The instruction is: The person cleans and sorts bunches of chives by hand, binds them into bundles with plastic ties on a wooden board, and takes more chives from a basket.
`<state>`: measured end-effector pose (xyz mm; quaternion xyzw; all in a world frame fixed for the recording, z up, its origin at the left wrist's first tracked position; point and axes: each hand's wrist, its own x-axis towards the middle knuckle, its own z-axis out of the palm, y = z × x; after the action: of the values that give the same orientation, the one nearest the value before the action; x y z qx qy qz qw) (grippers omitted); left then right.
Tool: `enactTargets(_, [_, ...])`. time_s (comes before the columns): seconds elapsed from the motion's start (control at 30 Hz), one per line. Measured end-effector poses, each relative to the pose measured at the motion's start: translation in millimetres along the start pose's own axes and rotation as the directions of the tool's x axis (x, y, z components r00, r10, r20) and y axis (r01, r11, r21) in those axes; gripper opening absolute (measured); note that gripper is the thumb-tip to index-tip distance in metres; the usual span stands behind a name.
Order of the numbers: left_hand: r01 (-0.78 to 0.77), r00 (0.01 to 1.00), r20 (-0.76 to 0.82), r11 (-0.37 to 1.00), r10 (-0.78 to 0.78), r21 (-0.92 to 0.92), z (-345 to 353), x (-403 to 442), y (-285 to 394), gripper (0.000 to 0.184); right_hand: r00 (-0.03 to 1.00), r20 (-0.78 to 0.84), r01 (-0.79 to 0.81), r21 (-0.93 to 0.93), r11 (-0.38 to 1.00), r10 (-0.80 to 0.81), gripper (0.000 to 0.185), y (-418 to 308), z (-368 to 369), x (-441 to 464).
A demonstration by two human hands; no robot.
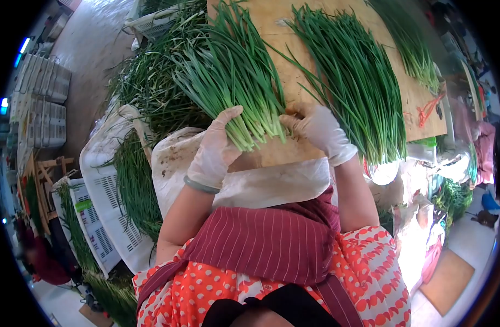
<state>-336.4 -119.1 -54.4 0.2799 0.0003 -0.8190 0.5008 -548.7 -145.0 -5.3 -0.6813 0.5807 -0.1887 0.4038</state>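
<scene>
A loose bunch of garlic chives (239, 82) lies near the board's front edge, pale stem ends toward me. My left hand (214, 144), in a thin whitish glove, is closed around the left side of the stems with its thumb on top. At the right side of the same stem ends, my gloved right hand (320, 131) pinches with curled fingers; its fingertips are partly hidden. Just right of that hand, a larger pile of garlic chives (359, 82) rests on the wooden board (291, 46).
A heap of loose green leaves (146, 87) sits left of the board. White plastic crates (100, 180) with chives stand at my lower left. More chives (410, 46) and red ties (427, 111) lie at the board's right. White sheeting (282, 182) hangs at its front edge.
</scene>
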Motion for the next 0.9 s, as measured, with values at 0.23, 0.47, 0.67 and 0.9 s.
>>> enactTargets(0.23, [0.042,0.999,0.004,0.999,-0.042,-0.032,-2,-2,3,0.038,0.996,-0.08,-0.018,0.15,0.989,0.03,0.022,2,-4,2])
enactTargets(0.47, [0.002,1.0,-0.031,0.999,-0.004,-0.048,12,-8,2,0.037,0.973,-0.116,0.226,0.297,0.928,-0.2,0.018,-9,1,-1])
enactTargets(0.67, [0.05,0.998,0.037,0.994,-0.046,-0.098,9,-8,4,0.034,0.98,-0.117,0.173,0.128,0.977,-0.158,0.025,-46,7,12])
enactTargets(0.9, [0.017,0.999,0.05,0.991,-0.011,-0.13,1,-10,5,0.028,0.489,-0.3,0.75,-0.335,0.57,-0.819,0.039,-111,-8,64])
